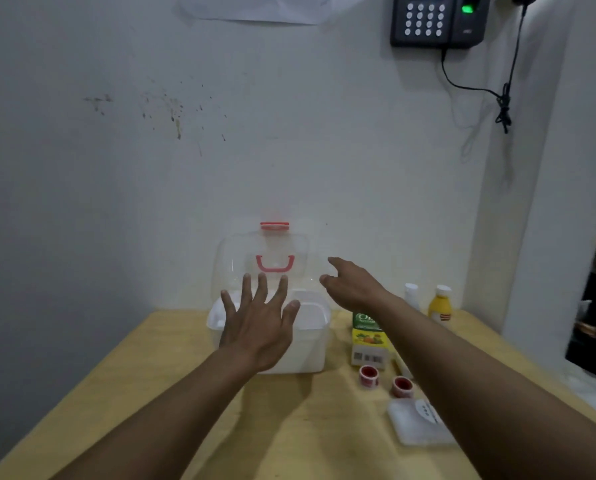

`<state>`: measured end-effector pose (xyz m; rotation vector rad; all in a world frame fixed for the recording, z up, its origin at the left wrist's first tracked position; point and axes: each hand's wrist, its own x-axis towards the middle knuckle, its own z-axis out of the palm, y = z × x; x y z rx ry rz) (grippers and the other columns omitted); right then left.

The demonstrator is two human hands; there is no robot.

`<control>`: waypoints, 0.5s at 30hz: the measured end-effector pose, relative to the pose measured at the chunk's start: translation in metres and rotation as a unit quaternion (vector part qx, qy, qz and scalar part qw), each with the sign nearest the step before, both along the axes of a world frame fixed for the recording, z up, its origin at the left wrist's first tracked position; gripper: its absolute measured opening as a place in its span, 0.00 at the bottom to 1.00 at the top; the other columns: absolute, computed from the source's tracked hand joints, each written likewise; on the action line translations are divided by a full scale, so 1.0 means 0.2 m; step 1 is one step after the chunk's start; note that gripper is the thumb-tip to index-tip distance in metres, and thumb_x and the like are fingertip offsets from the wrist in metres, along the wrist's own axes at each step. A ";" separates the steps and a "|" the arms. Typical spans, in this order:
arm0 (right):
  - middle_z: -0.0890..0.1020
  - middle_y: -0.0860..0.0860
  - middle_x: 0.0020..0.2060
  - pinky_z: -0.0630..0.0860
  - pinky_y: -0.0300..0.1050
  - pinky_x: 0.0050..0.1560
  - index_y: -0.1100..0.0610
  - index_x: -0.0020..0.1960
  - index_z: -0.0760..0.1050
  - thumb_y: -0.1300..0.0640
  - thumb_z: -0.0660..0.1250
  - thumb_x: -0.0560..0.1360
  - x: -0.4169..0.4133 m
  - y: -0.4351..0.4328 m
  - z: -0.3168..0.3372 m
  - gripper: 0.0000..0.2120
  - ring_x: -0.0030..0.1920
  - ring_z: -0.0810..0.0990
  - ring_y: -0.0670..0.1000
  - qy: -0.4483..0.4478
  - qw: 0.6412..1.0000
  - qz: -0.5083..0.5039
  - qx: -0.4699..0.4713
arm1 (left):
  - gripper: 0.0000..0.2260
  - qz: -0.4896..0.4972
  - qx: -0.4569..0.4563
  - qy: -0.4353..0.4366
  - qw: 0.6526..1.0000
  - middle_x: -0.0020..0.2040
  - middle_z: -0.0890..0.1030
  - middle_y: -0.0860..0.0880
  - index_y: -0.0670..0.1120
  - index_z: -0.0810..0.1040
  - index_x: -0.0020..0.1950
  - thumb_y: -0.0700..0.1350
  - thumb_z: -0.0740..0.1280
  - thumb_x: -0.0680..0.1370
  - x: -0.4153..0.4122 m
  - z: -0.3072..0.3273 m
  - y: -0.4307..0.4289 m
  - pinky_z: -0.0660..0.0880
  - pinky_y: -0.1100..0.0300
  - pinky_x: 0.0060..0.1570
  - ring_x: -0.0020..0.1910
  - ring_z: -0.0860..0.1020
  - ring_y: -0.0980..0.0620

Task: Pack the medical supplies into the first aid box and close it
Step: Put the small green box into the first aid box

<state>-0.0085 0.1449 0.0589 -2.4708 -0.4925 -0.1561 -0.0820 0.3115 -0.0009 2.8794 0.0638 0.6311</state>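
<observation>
The white first aid box (312, 344) stands open on the wooden table (171, 403), its clear lid (227, 261) with a red handle and red latch tipped up against the wall. My left hand (258, 327) hovers over the box's front with fingers spread, holding nothing. My right hand (353, 284) reaches toward the lid's right edge, fingers loosely apart and empty. To the right of the box lie a green and yellow carton (367, 337), two red-cored tape rolls (368, 375) (402, 386), a white packet (412, 422), a white bottle (411, 295) and a yellow bottle (440, 304).
A white wall stands right behind the box. A black keypad device (435, 19) hangs high on the wall with a black cable (504, 102) dangling. A dark opening lies at the far right. Bare tabletop stretches left of and in front of the box.
</observation>
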 end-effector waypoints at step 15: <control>0.80 0.57 0.56 0.71 0.49 0.43 0.56 0.56 0.77 0.52 0.59 0.77 -0.05 -0.19 -0.35 0.13 0.53 0.77 0.57 0.046 0.966 -0.084 -0.240 | 0.35 0.043 0.089 -0.018 0.995 0.81 0.49 0.46 0.60 0.43 0.80 0.66 0.27 0.73 -0.04 -0.17 0.01 0.31 0.32 0.69 0.79 0.40 0.42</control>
